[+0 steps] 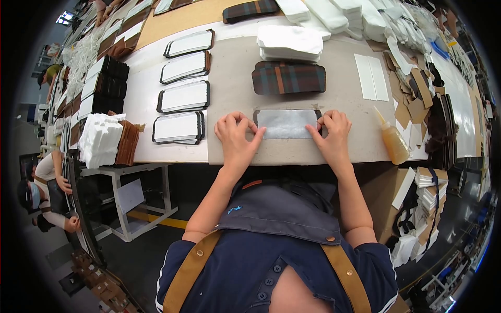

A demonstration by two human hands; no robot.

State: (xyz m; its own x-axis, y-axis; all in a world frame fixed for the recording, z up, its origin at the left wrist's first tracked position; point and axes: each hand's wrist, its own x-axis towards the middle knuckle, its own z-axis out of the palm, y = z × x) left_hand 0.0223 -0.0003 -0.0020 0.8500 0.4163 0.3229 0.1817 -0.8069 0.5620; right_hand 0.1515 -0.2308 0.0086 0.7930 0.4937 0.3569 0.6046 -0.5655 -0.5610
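Observation:
A light grey rectangular sheet (284, 124) lies on a dark panel with rounded corners (286, 111), whose edge shows around it. My left hand (237, 136) pinches the left end, thumb on the sheet and fingers curled at the border. At the right end my right hand (332, 133) does the same, its thumb pressing the sheet's edge. Just beyond lies a stack of plaid panels (288, 78) in brown, teal and orange. Behind that sits a pile of white rectangular pieces (289, 43).
Four black-edged white panel piles (179, 127) line the table's left part. Farther left stand white pieces (100, 140) and black stacks (104, 86). A glue bottle (394, 143) leans at right, near cardboard scraps (415, 99). Another person (49, 188) works at far left.

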